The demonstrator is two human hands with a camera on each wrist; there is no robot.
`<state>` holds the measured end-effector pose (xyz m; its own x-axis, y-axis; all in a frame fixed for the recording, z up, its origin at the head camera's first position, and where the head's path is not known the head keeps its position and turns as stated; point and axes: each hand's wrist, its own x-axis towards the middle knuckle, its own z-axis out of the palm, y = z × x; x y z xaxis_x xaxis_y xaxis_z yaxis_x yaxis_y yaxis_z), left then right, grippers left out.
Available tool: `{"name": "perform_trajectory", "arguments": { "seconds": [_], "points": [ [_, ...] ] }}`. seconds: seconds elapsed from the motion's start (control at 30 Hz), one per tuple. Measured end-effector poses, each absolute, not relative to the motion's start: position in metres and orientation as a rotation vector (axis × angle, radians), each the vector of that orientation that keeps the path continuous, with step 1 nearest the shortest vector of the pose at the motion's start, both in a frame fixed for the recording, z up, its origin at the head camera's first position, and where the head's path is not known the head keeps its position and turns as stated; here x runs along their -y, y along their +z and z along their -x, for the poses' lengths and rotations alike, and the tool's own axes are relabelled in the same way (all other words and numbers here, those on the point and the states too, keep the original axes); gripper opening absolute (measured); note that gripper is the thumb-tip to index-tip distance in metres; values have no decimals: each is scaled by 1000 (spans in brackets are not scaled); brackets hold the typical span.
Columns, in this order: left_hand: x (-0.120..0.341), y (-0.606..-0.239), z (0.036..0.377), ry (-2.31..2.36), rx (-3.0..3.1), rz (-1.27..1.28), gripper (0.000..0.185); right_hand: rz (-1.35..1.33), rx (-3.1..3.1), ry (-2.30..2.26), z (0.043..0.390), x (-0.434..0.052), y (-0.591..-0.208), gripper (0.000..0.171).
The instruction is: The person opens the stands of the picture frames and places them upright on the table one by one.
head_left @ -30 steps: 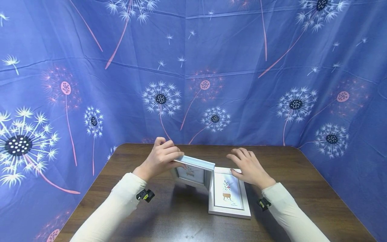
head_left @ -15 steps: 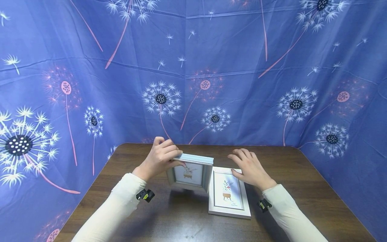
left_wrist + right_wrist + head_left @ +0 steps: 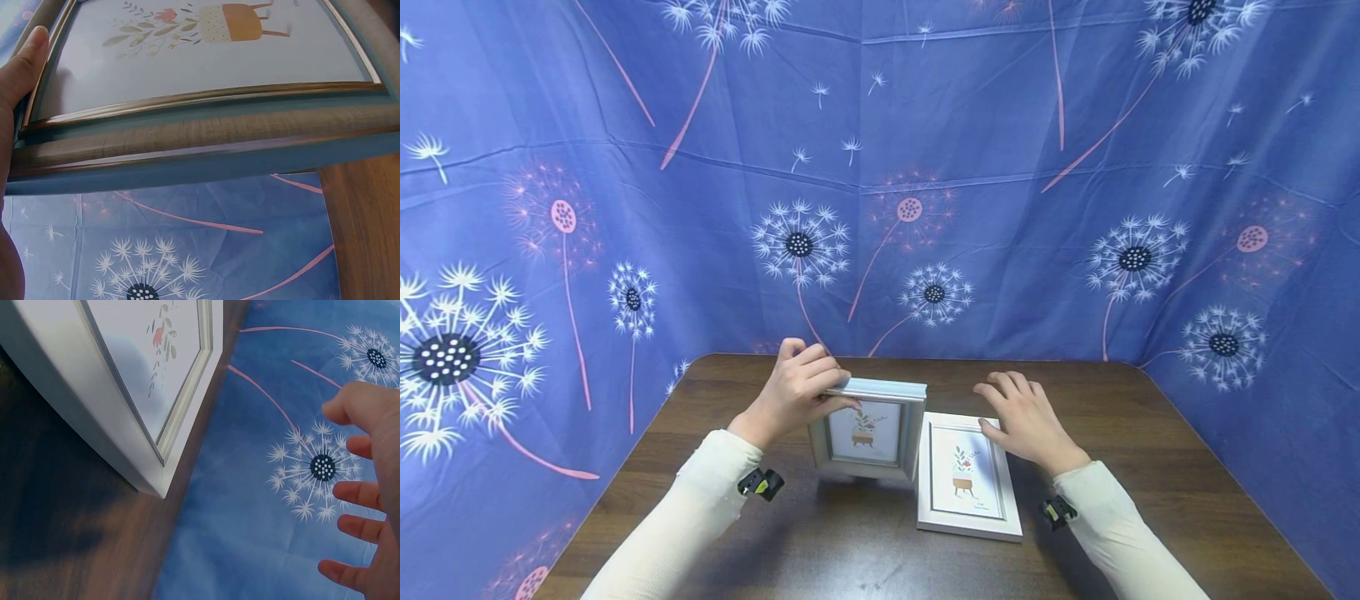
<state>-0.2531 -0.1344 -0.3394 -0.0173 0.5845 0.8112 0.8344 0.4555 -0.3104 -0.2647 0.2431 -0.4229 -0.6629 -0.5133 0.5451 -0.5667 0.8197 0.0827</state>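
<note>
My left hand (image 3: 793, 390) grips a blue-grey picture frame (image 3: 865, 429) by its upper left corner and holds it nearly upright, picture side toward me. The thumb lies on the front border, as the left wrist view shows, beside a print of a potted plant. Flat on the table to its right lies a white picture frame (image 3: 970, 527) with a similar plant print, face up. My right hand (image 3: 1030, 423) hovers by the white frame's upper right corner, fingers spread and loosely bent, holding nothing. In the right wrist view, a gap shows between the fingers and the white frame (image 3: 125, 431).
Both frames are at a brown wooden table (image 3: 760, 542). A blue cloth (image 3: 1000, 208) with a dandelion pattern hangs behind the table and along both sides. The held frame's right edge is close beside the white frame's left edge.
The blue-grey frame has turned to face me more squarely, its right end swinging slightly left, away from the white frame. My right hand has drifted slightly right.
</note>
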Motion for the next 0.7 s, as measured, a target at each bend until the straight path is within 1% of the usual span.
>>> {"name": "perform_trajectory", "arguments": {
  "seconds": [0.7],
  "points": [
    [136, -340, 256, -348, 1744, 1201, 33, -726, 2501, 140, 263, -244, -424, 48]
  ]
}}
